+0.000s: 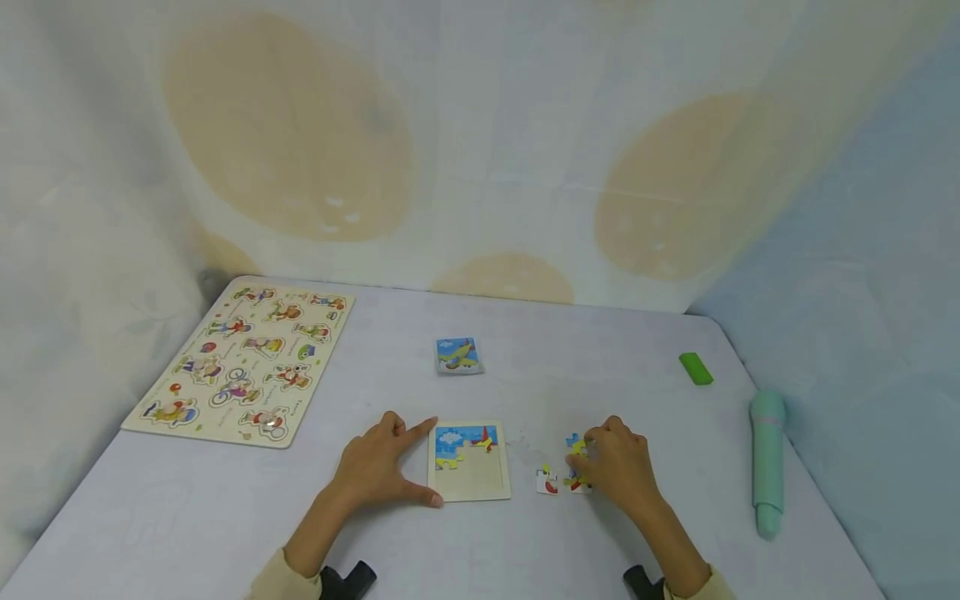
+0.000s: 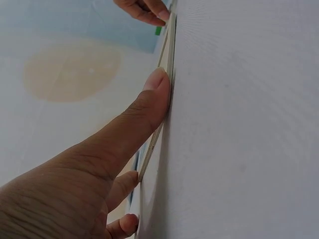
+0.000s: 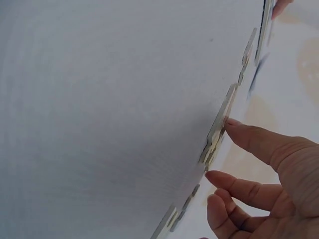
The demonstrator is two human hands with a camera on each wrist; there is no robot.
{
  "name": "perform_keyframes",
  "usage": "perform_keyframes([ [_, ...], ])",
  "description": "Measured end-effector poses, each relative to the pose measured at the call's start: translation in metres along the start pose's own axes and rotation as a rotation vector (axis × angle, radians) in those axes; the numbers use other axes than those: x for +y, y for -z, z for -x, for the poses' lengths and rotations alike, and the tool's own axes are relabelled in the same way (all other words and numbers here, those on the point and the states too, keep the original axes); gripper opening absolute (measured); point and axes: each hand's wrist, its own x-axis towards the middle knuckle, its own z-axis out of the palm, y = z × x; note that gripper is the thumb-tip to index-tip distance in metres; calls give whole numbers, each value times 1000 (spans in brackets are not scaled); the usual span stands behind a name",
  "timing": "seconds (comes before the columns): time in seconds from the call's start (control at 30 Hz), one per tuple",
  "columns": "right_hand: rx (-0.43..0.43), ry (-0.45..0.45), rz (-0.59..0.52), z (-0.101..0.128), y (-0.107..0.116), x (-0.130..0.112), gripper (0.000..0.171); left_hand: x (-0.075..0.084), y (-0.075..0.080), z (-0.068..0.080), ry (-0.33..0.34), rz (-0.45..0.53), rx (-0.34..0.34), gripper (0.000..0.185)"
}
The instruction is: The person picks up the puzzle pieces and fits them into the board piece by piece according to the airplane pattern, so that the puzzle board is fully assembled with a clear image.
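Observation:
A small wooden puzzle frame point(image 1: 470, 482) lies on the pale table, its top row filled with blue, yellow and red pieces. My left hand point(image 1: 429, 463) braces its left side, with the index finger at the top corner and the thumb point(image 2: 155, 92) pressed against the frame's edge point(image 2: 169, 55). To the right lie several loose puzzle pieces point(image 1: 547, 482). My right hand point(image 1: 588, 458) hovers over them. In the right wrist view one straight fingertip point(image 3: 234, 127) touches the edge of a piece point(image 3: 219, 130), and the other fingers sit loose below it.
A large peg puzzle board point(image 1: 243, 362) lies at the far left. A small picture card point(image 1: 458, 355) sits behind the frame. At the right are a green block point(image 1: 696, 367) and a mint pen-shaped device point(image 1: 767, 458). Draped cloth walls close the back and sides.

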Motion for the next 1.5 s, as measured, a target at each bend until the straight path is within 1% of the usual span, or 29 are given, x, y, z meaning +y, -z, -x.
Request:
perform_keyframes([
  [0.4,50,35,17,0,-3,1,39,1,1,1,-13,13,19,110],
  [0.6,123,67,50,0,-2,1,39,1,1,2,-14,14,16,109],
  [0.67,141,70,40,0,-1,-2,39,1,1,2,-18,16,22,109],
  [0.8,148,75,-4,1,2,-14,38,1,0,2,-19,20,30,108],
  [1.03,122,108,-65,3,-1,-47,36,1,0,2,-6,17,19,108],
  [1.23,79,136,-84,2,-9,-75,38,1,0,1,-8,25,19,109],
  [1.37,43,124,-94,2,-13,-89,37,1,0,1,-23,21,29,109],
  [1.5,9,119,-108,2,-17,-99,37,1,0,2,-23,17,27,108],
])
